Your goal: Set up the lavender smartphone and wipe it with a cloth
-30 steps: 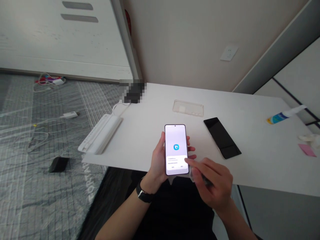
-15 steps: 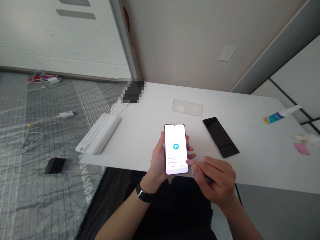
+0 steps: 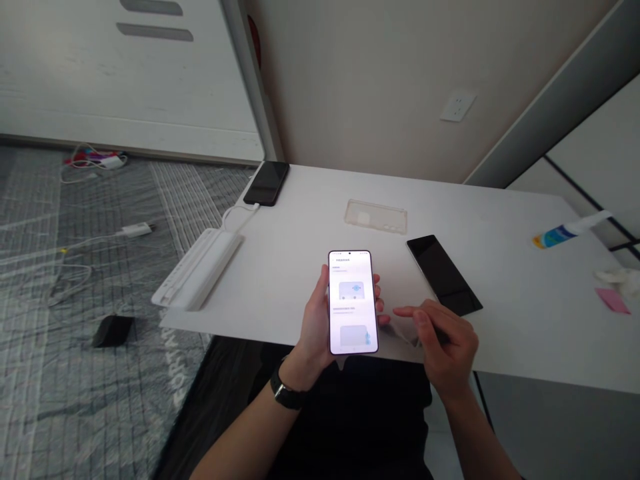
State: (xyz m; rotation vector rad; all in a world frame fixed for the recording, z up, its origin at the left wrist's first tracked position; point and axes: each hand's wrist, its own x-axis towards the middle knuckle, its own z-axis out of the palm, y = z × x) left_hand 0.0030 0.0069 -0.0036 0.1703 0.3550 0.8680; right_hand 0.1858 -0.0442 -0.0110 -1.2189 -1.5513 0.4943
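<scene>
My left hand (image 3: 313, 327) grips a white-framed phone (image 3: 352, 301) upright above the near edge of the white table (image 3: 525, 320). The phone's lit screen shows a white page with pale blue panels. My right hand (image 3: 445, 347) hovers just right of the phone, forefinger stretched toward it and a little off the screen. Its other fingers are curled, and a thin pale, see-through piece shows under them, too small to name. A black watch sits on my left wrist (image 3: 285, 392).
On the table lie a dark phone (image 3: 444, 275), a clear phone case (image 3: 376, 216), another dark phone on a white cable (image 3: 267, 182), a white bar-shaped device (image 3: 197, 268), a spray bottle (image 3: 567, 231) and pink and white cloths (image 3: 617, 290). Chargers and cables lie on the grey floor mat (image 3: 75, 347).
The phone's screen switched from a logo with a dialog to a page with panels. My right forefinger has lifted off the screen and drawn back to the right.
</scene>
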